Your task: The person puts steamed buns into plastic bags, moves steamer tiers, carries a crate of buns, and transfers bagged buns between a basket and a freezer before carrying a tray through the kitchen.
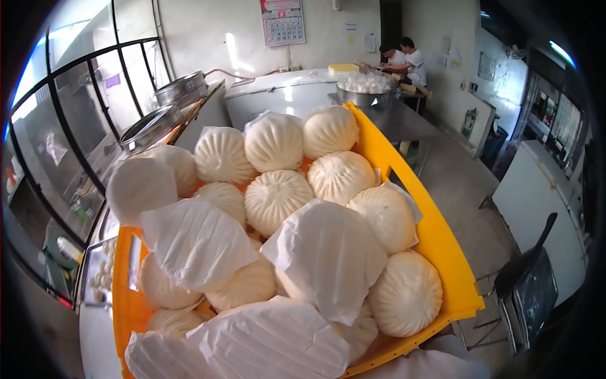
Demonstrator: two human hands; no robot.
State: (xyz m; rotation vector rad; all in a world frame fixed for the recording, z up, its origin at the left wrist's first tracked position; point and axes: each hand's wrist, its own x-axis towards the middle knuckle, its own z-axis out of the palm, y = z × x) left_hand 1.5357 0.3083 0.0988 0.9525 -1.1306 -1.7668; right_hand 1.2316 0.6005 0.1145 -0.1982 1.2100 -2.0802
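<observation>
Evidently at a crate-handling stage, by judgement: yellow crate (435, 215) near and directly ahead, piled with pleated buns (278, 199), some above the rim. Paper sheets (199, 243) against several buns in the crate. Left hand and right hand out of view; finger opening and any hold impossible to tell. By judgement, any shift of the crate to call for level, two-handed support, upper buns being liable to roll. Beyond the crate, calendar (282, 24) with red header and date numerals, brand illegible; also metal pan (363, 99) on desk (394, 126), no label readable.
</observation>
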